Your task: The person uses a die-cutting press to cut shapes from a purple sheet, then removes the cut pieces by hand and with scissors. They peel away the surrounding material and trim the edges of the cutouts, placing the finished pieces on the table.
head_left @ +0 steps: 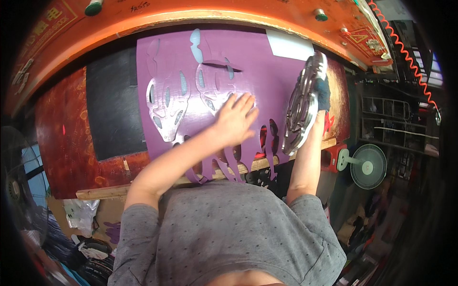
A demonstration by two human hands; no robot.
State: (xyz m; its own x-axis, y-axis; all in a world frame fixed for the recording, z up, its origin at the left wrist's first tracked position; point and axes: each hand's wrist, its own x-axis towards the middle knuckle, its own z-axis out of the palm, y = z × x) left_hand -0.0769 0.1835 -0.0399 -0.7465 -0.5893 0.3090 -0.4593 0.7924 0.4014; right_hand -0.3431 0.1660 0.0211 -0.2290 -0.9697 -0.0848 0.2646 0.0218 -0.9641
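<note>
Cut purple strips (207, 167) overhang the table's (62, 143) front edge as a worker's left hand (236, 120), open with fingers spread, appears to rest on the purple sheet (267, 86). The gloved right hand (324, 93) grips 1 metal die (299, 107), tilted, toward the table's right edge. Beyond stands an orange machine (214, 16). Die placement seems underway; the next move likely calls for lowering it flat onto uncut sheet.
</note>
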